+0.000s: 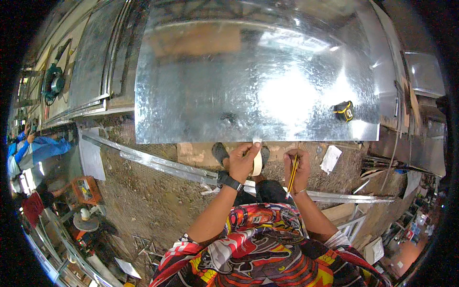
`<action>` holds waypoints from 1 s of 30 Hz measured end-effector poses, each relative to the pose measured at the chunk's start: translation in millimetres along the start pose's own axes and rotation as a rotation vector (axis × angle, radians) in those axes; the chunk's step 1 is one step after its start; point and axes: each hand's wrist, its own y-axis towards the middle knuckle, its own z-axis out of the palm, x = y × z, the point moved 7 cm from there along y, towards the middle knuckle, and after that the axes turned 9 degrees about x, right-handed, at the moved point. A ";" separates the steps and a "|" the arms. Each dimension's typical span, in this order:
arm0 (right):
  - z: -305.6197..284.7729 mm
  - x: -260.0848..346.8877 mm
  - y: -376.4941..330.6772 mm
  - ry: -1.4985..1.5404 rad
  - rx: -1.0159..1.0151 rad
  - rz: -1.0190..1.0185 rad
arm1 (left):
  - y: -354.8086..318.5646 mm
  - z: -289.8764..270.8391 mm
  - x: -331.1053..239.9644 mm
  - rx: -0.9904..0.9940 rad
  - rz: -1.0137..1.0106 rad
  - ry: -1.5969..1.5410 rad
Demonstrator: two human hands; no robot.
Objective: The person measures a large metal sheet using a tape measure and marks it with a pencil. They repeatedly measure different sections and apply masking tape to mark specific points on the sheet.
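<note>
My left hand [245, 160] is closed around a pale strip of tape or measure blade [257, 158], which I hold upright against the near edge of the metal sheet [248, 81]; the strip's top end just reaches that edge. A dark wristwatch [230, 182] sits on that wrist. My right hand [297, 167] is clenched on a yellow pencil [292, 175], held nearly vertical with its tip pointing down, just beside the left hand and slightly below the sheet's edge. The sheet is large, bright and galvanised, lying flat in front of me, with strong glare across its right half. A yellow and black tape measure [344, 111] rests on the sheet near its right near corner, well apart from both hands. Below the sheet, my dark shoes [221, 153] stand on rough, dirt-covered ground [153, 201]. Long bent metal strips [158, 165] lie across that ground from left to right, passing under my forearms. A white scrap of paper [331, 159] lies to the right of my right hand. Further metal sheets [93, 57] lie to the left of the main one. At the far left, a person in blue [33, 148] is present, with an orange box [86, 189] nearby on the ground. Clutter at the right edge is too small to identify.
</note>
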 end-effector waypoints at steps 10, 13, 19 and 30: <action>-23.5 -33.0 -24.2 -0.023 -0.063 0.003 | 8.0 -0.8 21.7 -0.024 -0.149 0.034; -29.0 -25.9 -26.1 0.031 -0.090 0.024 | 6.2 0.6 23.7 -0.081 -0.249 0.024; -45.6 -23.9 -39.3 0.044 -0.170 0.072 | 15.7 -1.7 33.9 -0.143 -0.289 0.265; -118.4 -77.7 8.8 0.171 -0.206 0.015 | 23.1 4.3 48.1 -0.185 -0.148 0.295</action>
